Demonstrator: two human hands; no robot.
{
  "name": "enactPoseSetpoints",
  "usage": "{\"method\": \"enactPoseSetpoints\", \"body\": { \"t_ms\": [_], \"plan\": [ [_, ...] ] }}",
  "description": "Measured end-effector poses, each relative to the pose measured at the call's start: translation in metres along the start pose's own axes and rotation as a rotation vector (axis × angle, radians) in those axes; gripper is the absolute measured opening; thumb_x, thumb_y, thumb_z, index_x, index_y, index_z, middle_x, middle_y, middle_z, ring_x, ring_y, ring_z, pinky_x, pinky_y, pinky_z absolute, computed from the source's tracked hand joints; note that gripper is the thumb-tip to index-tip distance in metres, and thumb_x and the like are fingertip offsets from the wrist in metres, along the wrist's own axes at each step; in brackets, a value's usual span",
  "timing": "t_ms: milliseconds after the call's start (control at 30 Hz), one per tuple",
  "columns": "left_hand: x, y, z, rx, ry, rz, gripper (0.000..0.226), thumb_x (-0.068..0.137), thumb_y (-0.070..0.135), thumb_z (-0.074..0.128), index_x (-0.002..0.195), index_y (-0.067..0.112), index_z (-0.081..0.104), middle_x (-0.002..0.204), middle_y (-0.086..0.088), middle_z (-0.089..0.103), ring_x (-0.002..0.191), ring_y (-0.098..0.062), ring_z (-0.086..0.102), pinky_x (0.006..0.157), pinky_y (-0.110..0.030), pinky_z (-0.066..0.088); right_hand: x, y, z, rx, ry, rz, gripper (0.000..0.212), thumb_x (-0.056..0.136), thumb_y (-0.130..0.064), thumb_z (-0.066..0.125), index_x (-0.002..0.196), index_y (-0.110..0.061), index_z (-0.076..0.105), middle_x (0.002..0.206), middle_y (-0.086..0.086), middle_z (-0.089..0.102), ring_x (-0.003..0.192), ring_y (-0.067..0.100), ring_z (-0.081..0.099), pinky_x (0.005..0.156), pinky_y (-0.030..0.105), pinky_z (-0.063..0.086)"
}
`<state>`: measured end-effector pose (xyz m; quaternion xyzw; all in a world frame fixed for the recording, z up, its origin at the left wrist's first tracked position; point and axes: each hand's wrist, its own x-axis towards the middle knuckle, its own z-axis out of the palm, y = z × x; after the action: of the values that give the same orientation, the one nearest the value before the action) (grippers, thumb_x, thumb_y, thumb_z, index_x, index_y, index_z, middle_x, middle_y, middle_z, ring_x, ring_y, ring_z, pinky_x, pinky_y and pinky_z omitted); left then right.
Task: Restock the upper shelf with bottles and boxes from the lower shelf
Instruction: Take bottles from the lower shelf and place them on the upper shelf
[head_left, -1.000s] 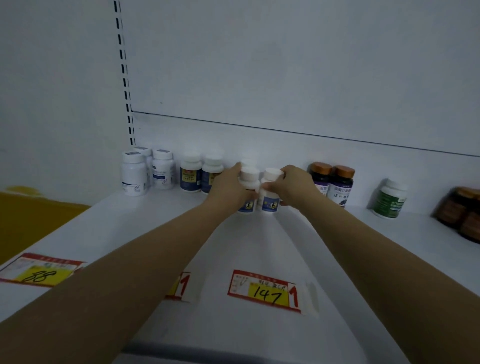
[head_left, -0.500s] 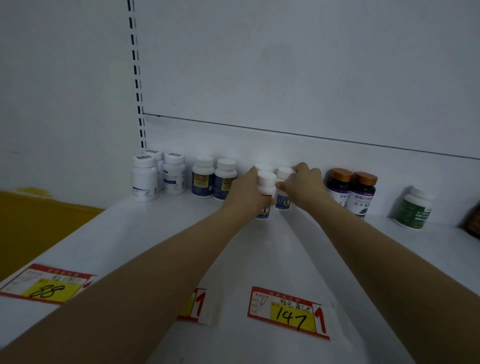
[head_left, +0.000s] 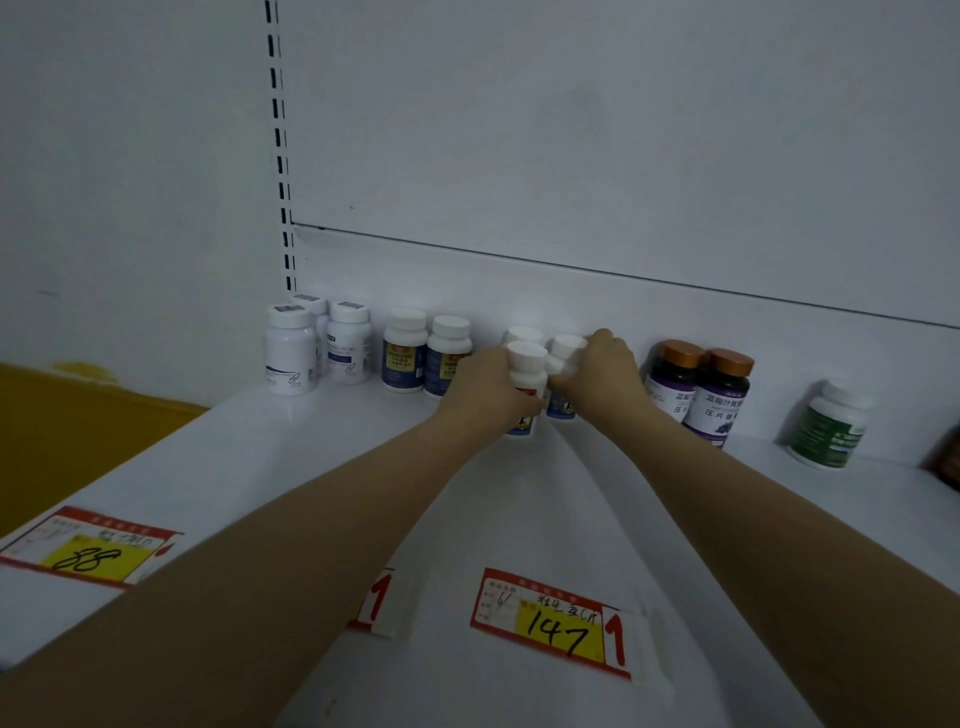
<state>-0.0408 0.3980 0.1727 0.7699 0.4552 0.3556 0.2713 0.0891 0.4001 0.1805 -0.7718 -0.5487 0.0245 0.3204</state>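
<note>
two bare forearms, seemingly sleeveless, left hand (head_left: 485, 387), right hand (head_left: 605, 371)

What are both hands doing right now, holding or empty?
Left hand: closed around a white-capped bottle.
Right hand: closed on the neighbouring white-capped bottle, at the back of the shelf.

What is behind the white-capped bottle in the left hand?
Behind the bottle held by the left hand a second white cap shows against the back panel. That rear bottle's body and label are covered, so its contents cannot be told.
</note>
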Motion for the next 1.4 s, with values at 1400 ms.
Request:
{"method": "enactPoseSetpoints", "body": {
  "t_ms": [1400],
  "plan": [
    [-0.202,0.092,-0.043,0.55,-0.265,0.141,0.049,0.09,0.038,0.057,0.121,0.001,0.053,0.125,-0.016,0.056,0.112,-0.028,0.054,0.079,-0.03,0.042,-0.265,0.006,-0.154,-0.585,-0.213,-0.025,0.049,0.091,-0.036,0.053,0.129,-0.005,0.051,0.131,0.015,0.054,0.119,0.029,0.051,0.095,0.033,0.045]
  ]
}}
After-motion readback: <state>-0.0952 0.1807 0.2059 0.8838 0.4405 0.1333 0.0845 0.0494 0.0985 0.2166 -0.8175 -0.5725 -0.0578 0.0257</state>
